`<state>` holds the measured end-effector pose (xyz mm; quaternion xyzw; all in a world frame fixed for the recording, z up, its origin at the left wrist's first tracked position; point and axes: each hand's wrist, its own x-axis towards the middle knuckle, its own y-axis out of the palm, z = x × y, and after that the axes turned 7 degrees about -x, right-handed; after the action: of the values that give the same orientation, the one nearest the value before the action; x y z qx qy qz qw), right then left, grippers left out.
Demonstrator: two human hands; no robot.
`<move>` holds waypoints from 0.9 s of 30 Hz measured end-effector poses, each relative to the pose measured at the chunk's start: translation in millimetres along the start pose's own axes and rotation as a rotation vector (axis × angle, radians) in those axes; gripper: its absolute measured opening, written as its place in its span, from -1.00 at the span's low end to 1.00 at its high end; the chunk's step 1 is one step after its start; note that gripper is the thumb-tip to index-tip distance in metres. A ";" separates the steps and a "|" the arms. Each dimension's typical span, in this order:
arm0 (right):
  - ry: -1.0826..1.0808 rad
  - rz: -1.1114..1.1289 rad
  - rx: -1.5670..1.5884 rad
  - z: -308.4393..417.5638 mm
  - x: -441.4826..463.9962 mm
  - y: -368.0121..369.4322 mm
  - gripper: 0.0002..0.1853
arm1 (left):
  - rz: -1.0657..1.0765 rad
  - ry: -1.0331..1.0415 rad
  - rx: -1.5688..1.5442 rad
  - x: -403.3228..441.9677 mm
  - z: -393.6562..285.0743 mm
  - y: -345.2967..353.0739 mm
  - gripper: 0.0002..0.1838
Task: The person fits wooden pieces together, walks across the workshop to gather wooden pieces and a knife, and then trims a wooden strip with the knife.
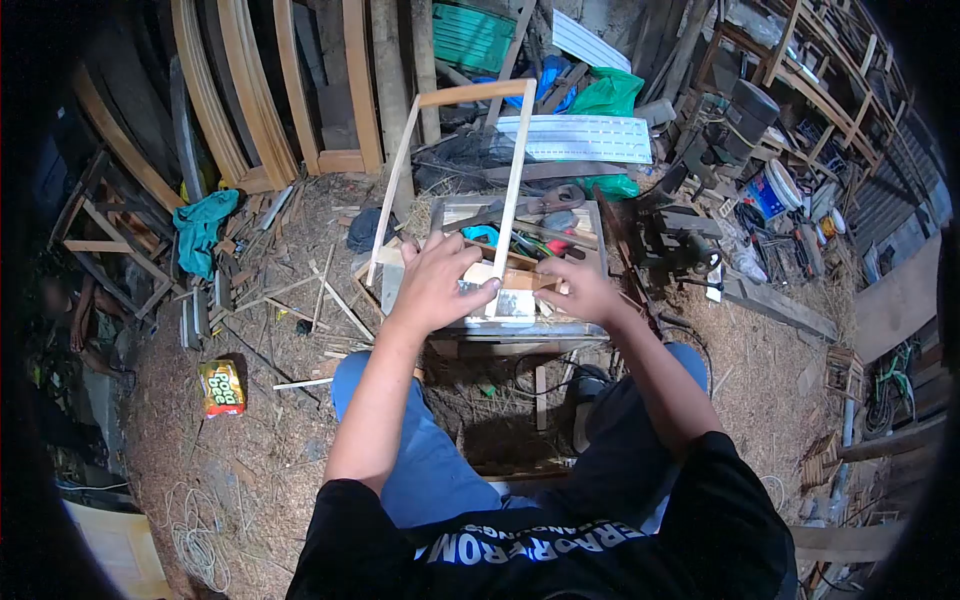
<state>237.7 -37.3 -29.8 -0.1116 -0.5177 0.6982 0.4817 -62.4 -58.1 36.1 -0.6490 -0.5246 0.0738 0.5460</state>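
Observation:
A light three-sided wooden frame (pixel 514 185) leans up from a low work table (pixel 590 328), its crossbar at the far end. My left hand (pixel 437 283) lies over the near part of the frame, its thumb against the lower end of the right-hand strip and its fingers curled. To the right of that strip, my right hand (pixel 582 292) has its fingers bent together near the strip's end; what they pinch, if anything, is hidden. Behind the hands, a handsaw (pixel 553 200) lies across the table among small tools and wood pieces.
Wooden frames (pixel 245 95) lean at the back left. A green cloth (pixel 203 232) and a yellow-red snack bag (pixel 222 388) lie on the left floor. A dark machine (pixel 685 235) stands close on the right, with a white-blue bucket (pixel 774 190) beyond. Sticks and shavings litter the ground.

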 end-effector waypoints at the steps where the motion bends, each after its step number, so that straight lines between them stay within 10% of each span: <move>1: 0.017 0.019 -0.001 1.5 -0.6 6.3 -0.59 | -0.006 0.000 -0.006 -0.8 -1.5 0.9 -0.49; 27: 0.047 0.018 0.208 14.9 -23.6 12.5 -0.59 | 0.033 -0.018 -0.061 -7.7 -12.0 15.3 -0.49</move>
<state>233.1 -65.1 -41.7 -0.0818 -0.4301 0.7496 0.4964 -48.5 -69.3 25.1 -0.6732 -0.5209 0.0726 0.5198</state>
